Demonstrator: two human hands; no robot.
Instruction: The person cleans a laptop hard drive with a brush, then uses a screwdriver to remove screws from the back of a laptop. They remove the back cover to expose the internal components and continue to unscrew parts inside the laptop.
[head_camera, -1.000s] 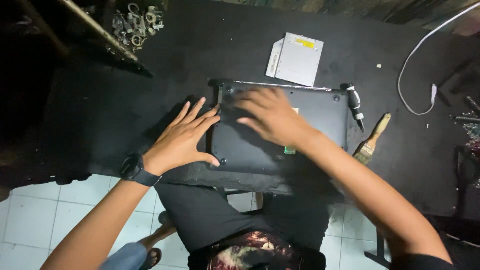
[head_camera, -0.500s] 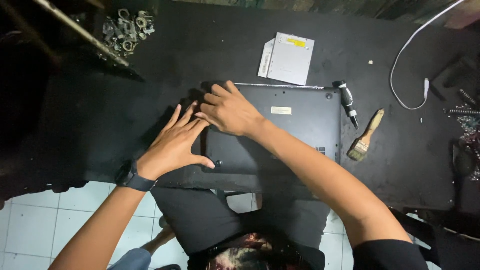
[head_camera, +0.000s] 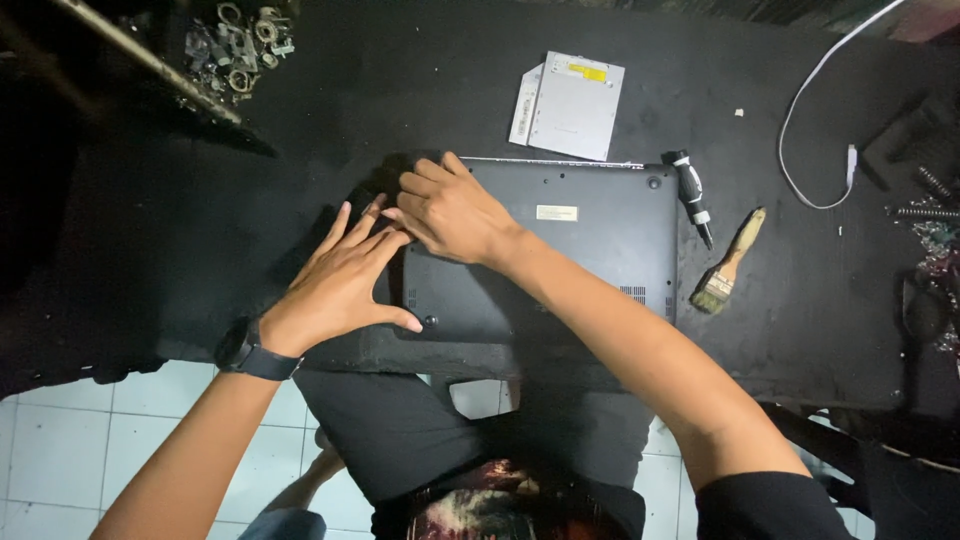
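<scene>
Resting flat with fingers spread, the left hand (head_camera: 345, 275) presses the left edge of an upturned black laptop (head_camera: 590, 250) on the dark worktable (head_camera: 200, 230). Beside it, the right hand (head_camera: 450, 212) lies open-palmed near that corner, gripping nothing. A screwdriver (head_camera: 692, 196) and paintbrush (head_camera: 728, 262) lie right of the laptop.

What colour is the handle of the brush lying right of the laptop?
Light tan wood, on the brush; the head view shows it clearly.

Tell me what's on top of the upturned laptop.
Both hands press its left end: the right hand flat on the laptop, the left hand over its edge. Whatever lies beneath the palms is hidden.
</scene>
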